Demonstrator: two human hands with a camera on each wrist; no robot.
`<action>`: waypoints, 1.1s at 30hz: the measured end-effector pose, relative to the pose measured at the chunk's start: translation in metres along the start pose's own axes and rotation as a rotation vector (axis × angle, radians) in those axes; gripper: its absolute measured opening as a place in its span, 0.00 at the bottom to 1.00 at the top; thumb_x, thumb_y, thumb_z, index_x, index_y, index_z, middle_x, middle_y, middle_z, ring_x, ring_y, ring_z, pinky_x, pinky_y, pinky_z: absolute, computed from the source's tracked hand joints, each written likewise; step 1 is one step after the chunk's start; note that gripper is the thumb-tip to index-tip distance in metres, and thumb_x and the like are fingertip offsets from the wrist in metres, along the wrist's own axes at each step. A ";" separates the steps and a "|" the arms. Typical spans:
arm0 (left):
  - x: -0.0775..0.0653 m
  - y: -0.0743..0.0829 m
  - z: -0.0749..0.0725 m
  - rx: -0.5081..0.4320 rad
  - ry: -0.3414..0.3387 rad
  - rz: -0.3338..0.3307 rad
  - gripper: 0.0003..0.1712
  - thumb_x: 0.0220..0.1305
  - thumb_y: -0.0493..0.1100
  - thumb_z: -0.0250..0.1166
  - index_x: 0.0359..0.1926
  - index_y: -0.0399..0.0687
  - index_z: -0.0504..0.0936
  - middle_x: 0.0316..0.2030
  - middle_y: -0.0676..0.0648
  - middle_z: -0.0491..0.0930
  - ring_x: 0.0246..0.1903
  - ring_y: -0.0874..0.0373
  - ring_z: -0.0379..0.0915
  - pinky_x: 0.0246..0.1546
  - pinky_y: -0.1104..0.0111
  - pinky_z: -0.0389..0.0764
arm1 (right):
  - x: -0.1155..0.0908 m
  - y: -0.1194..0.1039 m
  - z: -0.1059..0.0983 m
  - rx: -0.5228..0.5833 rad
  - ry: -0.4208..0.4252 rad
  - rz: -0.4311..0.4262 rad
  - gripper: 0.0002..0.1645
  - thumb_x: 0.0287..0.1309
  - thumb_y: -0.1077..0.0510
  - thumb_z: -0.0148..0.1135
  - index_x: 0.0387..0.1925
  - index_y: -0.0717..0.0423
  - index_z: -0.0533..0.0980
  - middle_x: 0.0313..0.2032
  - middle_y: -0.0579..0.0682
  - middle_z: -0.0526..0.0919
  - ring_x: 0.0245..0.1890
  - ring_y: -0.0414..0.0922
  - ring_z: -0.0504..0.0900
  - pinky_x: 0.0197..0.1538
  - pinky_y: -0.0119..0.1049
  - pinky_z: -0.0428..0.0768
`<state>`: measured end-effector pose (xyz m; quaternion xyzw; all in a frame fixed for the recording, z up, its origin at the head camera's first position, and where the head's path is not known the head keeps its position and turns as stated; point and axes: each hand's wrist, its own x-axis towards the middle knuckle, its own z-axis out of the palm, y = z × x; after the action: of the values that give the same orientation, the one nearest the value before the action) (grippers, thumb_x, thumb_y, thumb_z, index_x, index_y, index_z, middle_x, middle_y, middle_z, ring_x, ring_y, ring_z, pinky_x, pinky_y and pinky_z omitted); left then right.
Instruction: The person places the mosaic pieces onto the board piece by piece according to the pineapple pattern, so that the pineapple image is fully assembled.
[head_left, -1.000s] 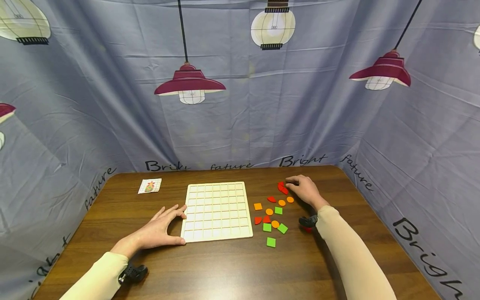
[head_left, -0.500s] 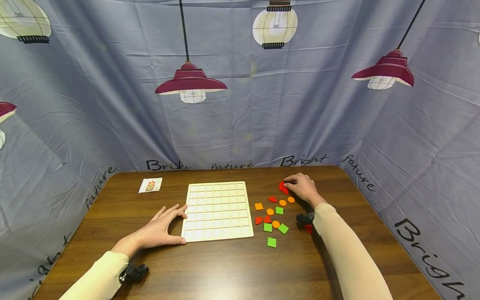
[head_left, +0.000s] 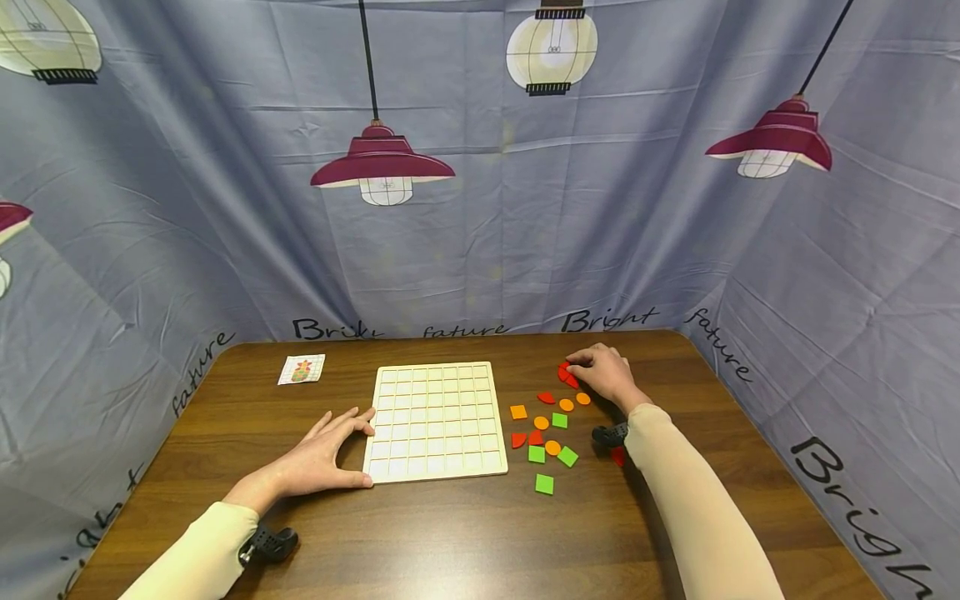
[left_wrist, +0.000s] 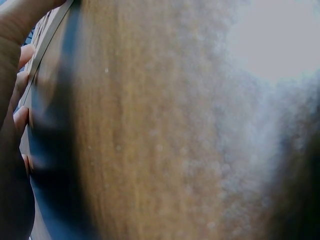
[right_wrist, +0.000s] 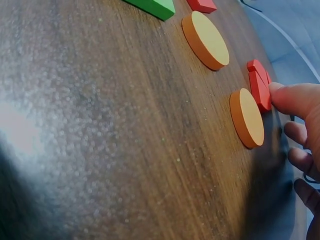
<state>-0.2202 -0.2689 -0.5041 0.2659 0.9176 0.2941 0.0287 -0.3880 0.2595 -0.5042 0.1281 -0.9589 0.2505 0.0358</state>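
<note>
In the head view, my left hand (head_left: 322, 458) rests against the left side of a pale square grid board (head_left: 438, 423). Its fingers are spread along that edge and the thumb lies at the near left corner. My right hand (head_left: 606, 375) is at the far right, thumb and forefinger pinching at a red piece (head_left: 564, 367) in a small red cluster. The right wrist view shows the thumb (right_wrist: 282, 97) touching the red pieces (right_wrist: 260, 85); the forefinger is hidden there. Beside them stand orange discs (right_wrist: 247, 118), flat on the table.
Between board and right hand lie several loose shapes: green squares (head_left: 544, 484), an orange square (head_left: 518, 412) and red quarter-round pieces (head_left: 519, 440). One red piece (head_left: 618, 456) is partly under the right wrist. A pineapple picture card (head_left: 302, 369) lies at the back left. A printed curtain (head_left: 465, 250) encloses the table.
My right hand has moved slightly left and away from me onto the red cluster, its thumb and forefinger closing there. My left hand stays at the board's edge.
</note>
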 end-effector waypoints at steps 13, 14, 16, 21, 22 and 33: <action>0.000 0.001 0.000 -0.003 0.014 0.017 0.37 0.54 0.66 0.76 0.57 0.54 0.74 0.75 0.41 0.62 0.75 0.35 0.50 0.72 0.34 0.38 | -0.002 0.003 -0.007 -0.001 -0.006 0.029 0.15 0.66 0.49 0.68 0.49 0.50 0.86 0.52 0.56 0.80 0.55 0.60 0.72 0.59 0.63 0.64; 0.000 0.000 0.000 -0.003 0.010 0.013 0.38 0.54 0.66 0.76 0.58 0.54 0.74 0.76 0.42 0.62 0.75 0.35 0.50 0.72 0.34 0.38 | -0.003 0.004 -0.008 -0.001 -0.006 0.032 0.15 0.66 0.49 0.68 0.49 0.50 0.86 0.53 0.56 0.80 0.56 0.60 0.72 0.60 0.63 0.64; 0.000 0.000 0.000 -0.002 0.002 0.003 0.38 0.54 0.66 0.76 0.58 0.55 0.74 0.76 0.42 0.61 0.76 0.36 0.49 0.73 0.35 0.37 | -0.005 0.007 -0.009 -0.003 -0.004 0.034 0.15 0.66 0.49 0.68 0.48 0.50 0.85 0.53 0.57 0.80 0.57 0.60 0.72 0.60 0.64 0.64; -0.001 -0.002 0.000 0.005 -0.005 -0.007 0.39 0.53 0.67 0.76 0.58 0.55 0.73 0.77 0.44 0.60 0.77 0.38 0.49 0.73 0.37 0.36 | -0.008 0.016 -0.010 -0.006 0.001 0.041 0.16 0.65 0.48 0.67 0.49 0.52 0.85 0.54 0.58 0.80 0.58 0.60 0.71 0.59 0.63 0.64; -0.001 -0.002 0.000 0.007 -0.005 -0.006 0.39 0.53 0.67 0.76 0.58 0.55 0.73 0.77 0.44 0.60 0.77 0.38 0.49 0.73 0.37 0.37 | -0.009 0.017 -0.010 -0.002 0.001 0.043 0.17 0.65 0.48 0.67 0.49 0.52 0.85 0.54 0.58 0.79 0.58 0.60 0.71 0.59 0.63 0.64; -0.001 -0.004 0.001 0.014 0.001 -0.002 0.39 0.52 0.67 0.76 0.57 0.55 0.73 0.76 0.44 0.61 0.76 0.38 0.50 0.73 0.36 0.38 | -0.012 0.021 -0.013 0.035 -0.001 0.031 0.22 0.62 0.49 0.70 0.55 0.51 0.85 0.54 0.57 0.80 0.57 0.61 0.71 0.58 0.62 0.63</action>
<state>-0.2209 -0.2709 -0.5073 0.2652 0.9199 0.2876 0.0265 -0.3815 0.2860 -0.5047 0.1138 -0.9564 0.2676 0.0291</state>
